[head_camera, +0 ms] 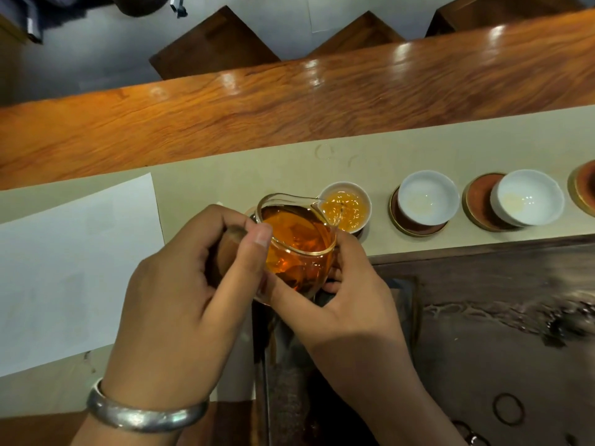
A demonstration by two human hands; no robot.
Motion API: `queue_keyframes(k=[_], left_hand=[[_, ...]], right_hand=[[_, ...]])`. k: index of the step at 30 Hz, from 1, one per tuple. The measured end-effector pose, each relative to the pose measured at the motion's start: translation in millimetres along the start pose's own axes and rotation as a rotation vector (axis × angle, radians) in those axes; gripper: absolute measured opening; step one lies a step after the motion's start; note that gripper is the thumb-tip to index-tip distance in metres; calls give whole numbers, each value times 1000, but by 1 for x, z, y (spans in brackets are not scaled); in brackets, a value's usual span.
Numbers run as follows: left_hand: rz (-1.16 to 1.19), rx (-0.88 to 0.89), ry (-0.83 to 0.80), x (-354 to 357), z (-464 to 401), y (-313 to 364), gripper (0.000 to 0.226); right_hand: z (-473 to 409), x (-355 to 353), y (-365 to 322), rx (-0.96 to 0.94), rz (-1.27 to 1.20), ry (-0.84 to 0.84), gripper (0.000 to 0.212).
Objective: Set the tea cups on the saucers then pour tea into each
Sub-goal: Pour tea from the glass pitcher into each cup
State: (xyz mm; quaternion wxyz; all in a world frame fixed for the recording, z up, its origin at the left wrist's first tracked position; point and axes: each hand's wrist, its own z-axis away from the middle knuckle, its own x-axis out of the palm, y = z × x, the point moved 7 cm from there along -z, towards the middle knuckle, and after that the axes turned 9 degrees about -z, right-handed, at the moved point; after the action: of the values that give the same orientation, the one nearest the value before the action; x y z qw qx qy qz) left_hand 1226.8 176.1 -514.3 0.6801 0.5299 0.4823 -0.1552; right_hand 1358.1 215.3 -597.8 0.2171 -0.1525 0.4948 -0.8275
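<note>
A glass pitcher (299, 243) of amber tea is tilted to the right, its spout over the first white cup (346, 209), which holds yellow tea. My left hand (186, 284) grips the pitcher's handle, thumb on the rim. My right hand (351, 304) cups the pitcher's lower side and base. To the right stand a second white cup (428, 197) on a dark saucer (415, 228) and a third white cup (528, 197) on a brown saucer (479, 201). Both look nearly empty. The first cup's saucer is mostly hidden.
A white paper sheet (74, 268) lies at the left on the beige runner (257, 175). A dark tea tray (499, 333) fills the lower right. Another saucer (584, 185) shows at the right edge. The wooden counter edge (289, 101) runs behind.
</note>
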Motion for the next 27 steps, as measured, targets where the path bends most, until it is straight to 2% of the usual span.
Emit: queue_keyframes(k=[10,27], left_hand=[[-13,-15,-18,-1,0,0,25],[-16,-47,-18,-2,2,-1,28]], right_hand=[[1,0,-2,-10,7,14,89],[3,1,-2,-15,18,0,90]])
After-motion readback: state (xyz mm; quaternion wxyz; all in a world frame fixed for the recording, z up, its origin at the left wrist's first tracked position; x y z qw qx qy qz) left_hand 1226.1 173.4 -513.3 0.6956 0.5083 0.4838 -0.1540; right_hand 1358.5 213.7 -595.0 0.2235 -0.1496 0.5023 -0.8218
